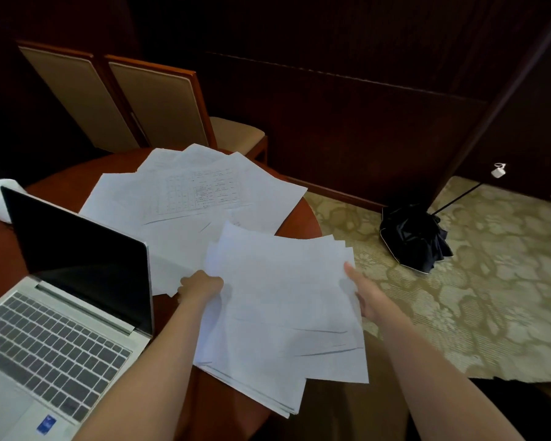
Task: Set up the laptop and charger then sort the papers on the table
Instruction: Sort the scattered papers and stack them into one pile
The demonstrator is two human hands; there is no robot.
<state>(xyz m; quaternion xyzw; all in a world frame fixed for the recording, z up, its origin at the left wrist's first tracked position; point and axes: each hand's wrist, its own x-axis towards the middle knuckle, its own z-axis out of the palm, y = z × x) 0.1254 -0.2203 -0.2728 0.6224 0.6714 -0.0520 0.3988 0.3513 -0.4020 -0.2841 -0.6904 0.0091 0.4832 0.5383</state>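
Open silver laptop (61, 313) is sitting at the near left of the round wooden table (299, 218), its screen showing dark. It is carrying a blue sticker (46, 424) on the palm rest, with lettering too small to read. Just right of it, a sheaf of white papers (280, 307) is being held above the table's near edge, its sheets fanning unevenly. The left hand (199, 286) is gripping its left edge with curled fingers. The right hand (363, 294) is holding its right edge, thumb on top and fingers hidden beneath. Beyond, loose sheets (185, 192) are lying spread and overlapping on the table. The top one is displaying a printed grid, which is illegible. A folded black umbrella (414, 237) is lying on the patterned carpet (490, 281).
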